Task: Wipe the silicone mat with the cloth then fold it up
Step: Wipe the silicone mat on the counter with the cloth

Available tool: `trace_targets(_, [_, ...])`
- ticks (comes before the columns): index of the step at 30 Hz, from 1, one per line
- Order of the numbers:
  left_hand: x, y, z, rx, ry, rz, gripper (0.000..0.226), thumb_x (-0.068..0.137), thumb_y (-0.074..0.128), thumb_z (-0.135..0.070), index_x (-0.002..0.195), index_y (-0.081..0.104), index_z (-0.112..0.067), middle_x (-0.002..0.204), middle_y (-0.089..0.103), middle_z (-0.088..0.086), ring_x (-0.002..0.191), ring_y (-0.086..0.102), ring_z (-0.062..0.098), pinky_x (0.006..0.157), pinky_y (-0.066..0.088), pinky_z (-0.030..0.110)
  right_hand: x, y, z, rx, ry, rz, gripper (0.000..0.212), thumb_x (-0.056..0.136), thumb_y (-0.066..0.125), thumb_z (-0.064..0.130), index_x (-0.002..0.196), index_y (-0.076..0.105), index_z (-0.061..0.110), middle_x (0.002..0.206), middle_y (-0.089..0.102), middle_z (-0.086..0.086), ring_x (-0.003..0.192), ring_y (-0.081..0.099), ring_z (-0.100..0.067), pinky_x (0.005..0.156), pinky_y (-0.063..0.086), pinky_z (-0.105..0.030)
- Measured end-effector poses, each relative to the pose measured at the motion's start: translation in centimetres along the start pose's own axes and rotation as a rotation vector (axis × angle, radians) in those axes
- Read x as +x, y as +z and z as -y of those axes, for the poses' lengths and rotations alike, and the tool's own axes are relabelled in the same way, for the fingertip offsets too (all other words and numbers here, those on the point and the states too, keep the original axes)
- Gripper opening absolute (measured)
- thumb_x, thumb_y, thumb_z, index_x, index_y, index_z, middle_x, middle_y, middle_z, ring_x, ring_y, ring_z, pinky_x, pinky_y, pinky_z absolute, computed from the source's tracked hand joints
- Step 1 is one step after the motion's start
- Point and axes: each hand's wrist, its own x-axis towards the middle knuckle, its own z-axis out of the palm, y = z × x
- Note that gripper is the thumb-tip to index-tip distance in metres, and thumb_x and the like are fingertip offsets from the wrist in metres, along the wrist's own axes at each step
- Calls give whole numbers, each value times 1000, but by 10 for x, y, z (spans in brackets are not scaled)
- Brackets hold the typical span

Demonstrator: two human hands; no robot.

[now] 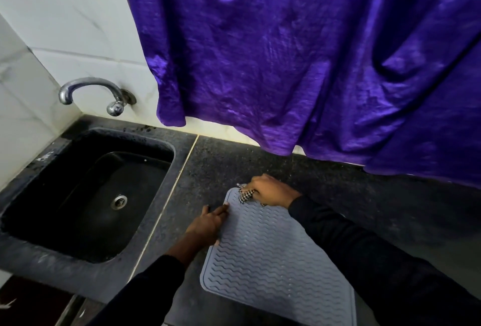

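On counter | mat lengthwise away | right hand grips cloth

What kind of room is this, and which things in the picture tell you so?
Most likely a home kitchen. A dark sink is sunk into a speckled stone counter, a metal tap comes out of the white tiled wall, and a ribbed silicone mat lies on the counter.
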Motion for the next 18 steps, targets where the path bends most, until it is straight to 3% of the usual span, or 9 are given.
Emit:
trace_targets(4, [1, -1, 0, 21, -8, 8, 80, 92, 62, -18, 157, 16, -22, 165, 1, -10, 144, 16, 48, 111, 41, 51, 2, 16, 19, -75, -45, 37, 51, 91, 51, 7, 138, 53, 27, 133, 52, -6, 121, 46, -30, 108, 31, -40])
trace_targets(7, [3, -2, 0, 35, -1, 11, 77, 92, 61, -17, 156, 18, -22, 165, 2, -10, 142, 20, 49, 109, 41, 53, -9, 35, 13, -79, 18, 84, 58, 91, 50, 0, 141, 48, 30, 147, 40, -6, 137, 30, -39, 115, 24, -45])
trace_targets(10, [3, -2, 0, 45, 3, 1, 73, 93, 58, -18, 155, 20, -22, 166, 3, -8, 139, 23, 48, 106, 44, 52, -19, 39, -6, -53, 39, 96, 56, 90, 51, 3, 137, 52, 34, 140, 44, -4, 131, 36, -39, 111, 33, -46])
trace_targets(14, [5, 0, 1, 56, 3, 12, 80, 90, 62, -20, 156, 18, -23, 165, 2, -8, 138, 23, 48, 101, 48, 52, -22, 19, -14, -40, 69, 108, 37, 85, 54, 13, 119, 66, 22, 112, 59, -8, 107, 55, -29, 101, 35, -36])
trace_targets(18, [7, 2, 0, 63, -6, 24, 82, 90, 60, -16, 156, 13, -23, 165, 1, -8, 140, 21, 50, 103, 48, 52, -7, 6, -5, 33, 105, -6, 33, 84, 59, 12, 115, 69, 15, 109, 66, -9, 104, 60, -26, 91, 46, -36])
